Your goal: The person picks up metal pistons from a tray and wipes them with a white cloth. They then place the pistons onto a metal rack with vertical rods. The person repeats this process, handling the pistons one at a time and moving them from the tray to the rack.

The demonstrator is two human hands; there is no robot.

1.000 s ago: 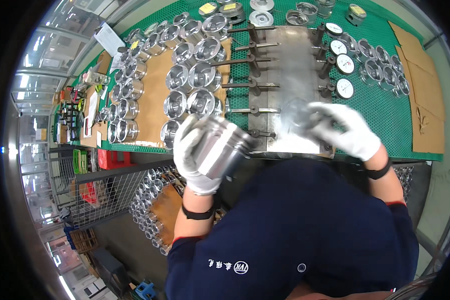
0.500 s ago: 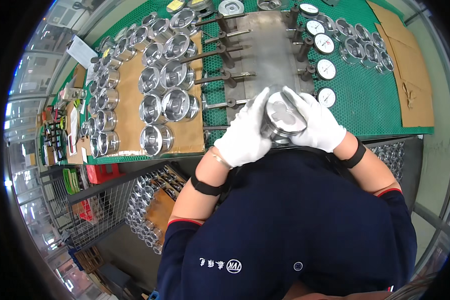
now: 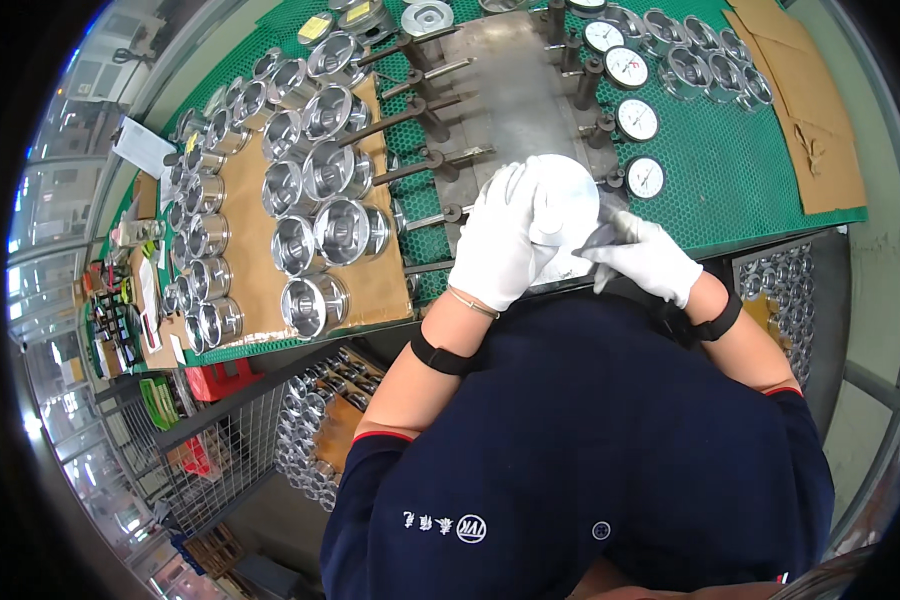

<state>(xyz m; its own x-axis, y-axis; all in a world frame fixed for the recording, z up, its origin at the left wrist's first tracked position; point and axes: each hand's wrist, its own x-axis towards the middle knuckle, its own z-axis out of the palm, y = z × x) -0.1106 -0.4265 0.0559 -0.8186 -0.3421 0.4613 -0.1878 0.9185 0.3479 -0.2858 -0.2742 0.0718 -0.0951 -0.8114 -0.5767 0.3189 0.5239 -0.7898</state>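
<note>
My left hand [image 3: 498, 240], in a white glove, grips a metal piston [image 3: 567, 195] from its left side. The piston's round crown faces up and shines almost white with glare. My right hand [image 3: 648, 260], also gloved, is at the piston's lower right edge with its fingers curled together. Dark grey shows at those fingertips; whether it is a stained glove or a small held thing I cannot make out. Just beyond my hands lies a flat steel plate [image 3: 525, 95], lined on both sides with posts carrying rods and dial gauges [image 3: 637, 120].
Rows of upright pistons [image 3: 342, 230] stand on cardboard [image 3: 245, 215] at left. More pistons [image 3: 688, 72] stand at the far right, near a cardboard sheet [image 3: 805, 120]. Green mat [image 3: 740, 190] covers the bench. Below it, a wire-sided cart [image 3: 225, 425] and crowded pistons [image 3: 305, 430] are at left.
The piston has tipped from facing me at a slant to showing its crown upward. My right hand has shifted from its side to its lower right edge. The whole view has turned slightly.
</note>
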